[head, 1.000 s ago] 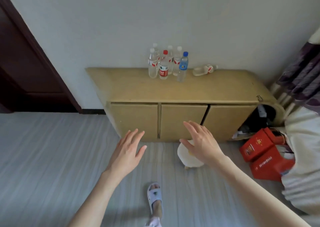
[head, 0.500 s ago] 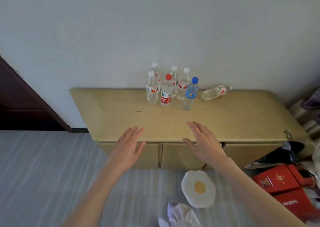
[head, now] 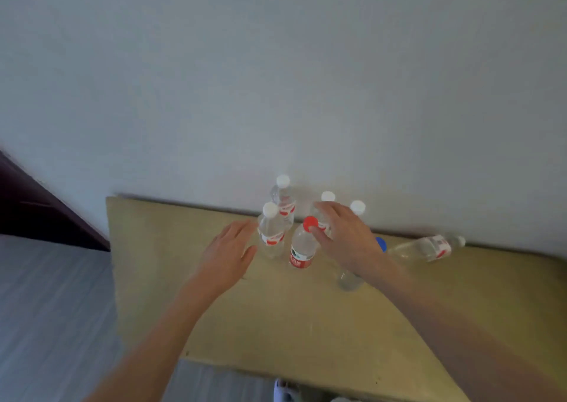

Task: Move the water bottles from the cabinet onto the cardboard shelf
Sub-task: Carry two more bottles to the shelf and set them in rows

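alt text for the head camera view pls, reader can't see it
Two open hands, left hand and right hand, reach over a tan cabinet top toward a cluster of upright water bottles by a white wall, among them a red-capped bottle. One more bottle lies on its side to the right.

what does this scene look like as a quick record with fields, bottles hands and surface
surface: tan cabinet top against a white wall
standing bottles: six, clustered near the wall; four white caps, one red-capped bottle, one blue-capped bottle partly behind the right arm
lying bottle: one bottle on its side, right of the cluster
left hand: fingers straight, beside the front white-capped bottle, no grip
right hand: fingers spread over the cluster, no grip
cardboard shelf: not in view
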